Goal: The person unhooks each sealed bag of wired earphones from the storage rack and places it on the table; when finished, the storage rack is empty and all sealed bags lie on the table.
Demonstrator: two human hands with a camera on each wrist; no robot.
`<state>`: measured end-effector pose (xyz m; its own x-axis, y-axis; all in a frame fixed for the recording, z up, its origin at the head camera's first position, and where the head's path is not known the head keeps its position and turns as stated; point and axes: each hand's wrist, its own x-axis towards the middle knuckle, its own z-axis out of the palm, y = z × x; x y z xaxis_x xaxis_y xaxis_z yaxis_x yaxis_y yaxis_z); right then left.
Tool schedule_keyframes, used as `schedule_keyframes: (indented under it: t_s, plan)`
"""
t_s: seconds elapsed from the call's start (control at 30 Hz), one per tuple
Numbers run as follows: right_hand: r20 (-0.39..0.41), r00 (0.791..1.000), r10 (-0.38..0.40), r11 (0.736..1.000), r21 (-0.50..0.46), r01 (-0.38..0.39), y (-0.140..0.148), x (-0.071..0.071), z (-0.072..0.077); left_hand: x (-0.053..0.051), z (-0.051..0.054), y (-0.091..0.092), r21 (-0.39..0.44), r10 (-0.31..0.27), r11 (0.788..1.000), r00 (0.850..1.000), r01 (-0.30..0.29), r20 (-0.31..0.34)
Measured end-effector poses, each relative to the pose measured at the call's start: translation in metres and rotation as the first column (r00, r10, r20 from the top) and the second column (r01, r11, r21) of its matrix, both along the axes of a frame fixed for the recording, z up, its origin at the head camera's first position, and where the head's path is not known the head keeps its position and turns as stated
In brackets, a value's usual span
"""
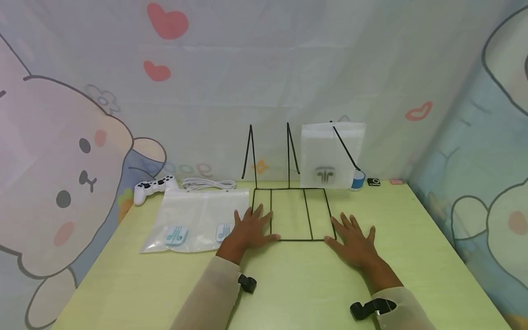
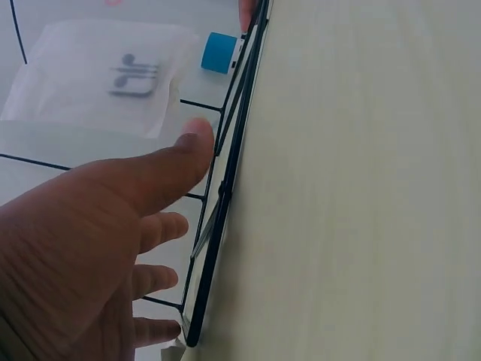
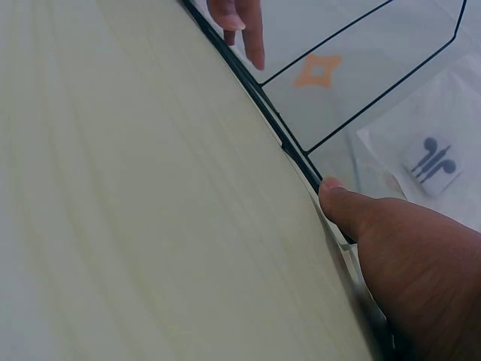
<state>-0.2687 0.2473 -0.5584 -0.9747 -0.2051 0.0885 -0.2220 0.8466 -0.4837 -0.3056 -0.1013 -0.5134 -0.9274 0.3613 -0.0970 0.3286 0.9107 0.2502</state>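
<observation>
Black wire rack (image 1: 305, 240) stands near back edge of desk (image 1: 305, 279); left hand (image 1: 249, 228) and right hand (image 1: 354, 242) flank its front corners, fingers extended, grasping nothing; even, light pressure should square it without swinging earphone bag (image 1: 316, 149).

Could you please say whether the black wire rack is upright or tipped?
Upright: the rack's base lies flat on the table, hooks raised.

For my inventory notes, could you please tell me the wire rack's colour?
The wire rack is black; it shows best in the head view.
</observation>
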Motion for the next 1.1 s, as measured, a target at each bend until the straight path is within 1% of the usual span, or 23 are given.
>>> schedule_keyframes:
  t_s: [0.17,0.43,0.6,0.73,0.83,0.97,1.1]
  plan:
    - [0.006,1.000,-0.007,1.000,0.006,0.007,-0.002,0.001,0.001,0.001,-0.001,0.002,-0.004,0.003,1.000,1.000,-0.003,0.012]
    - [0.030,0.999,-0.013,0.999,0.045,0.012,-0.003,0.001,0.004,0.002,-0.005,0.004,-0.066,0.006,0.998,1.000,-0.007,-0.005]
    - [0.024,1.000,-0.015,0.999,0.043,0.014,-0.003,0.002,0.006,0.004,-0.004,0.006,-0.053,0.004,0.999,1.000,-0.004,-0.001]
    - [0.023,1.000,-0.013,0.999,0.039,0.012,-0.003,0.001,0.004,0.006,-0.003,0.006,-0.044,0.004,0.999,1.000,-0.004,0.007]
    - [0.030,0.999,-0.013,0.999,0.042,0.012,-0.002,0.000,0.001,0.005,-0.005,0.006,-0.045,-0.009,0.999,1.000,0.009,0.001]
    - [0.033,0.999,-0.017,0.999,0.048,0.016,0.000,-0.002,0.000,0.002,-0.008,0.008,-0.020,-0.043,0.999,0.999,0.042,-0.030]
    - [0.034,0.999,-0.015,0.999,0.043,0.013,0.000,-0.003,-0.001,0.001,-0.009,0.011,-0.004,-0.066,0.998,0.997,0.066,-0.043]
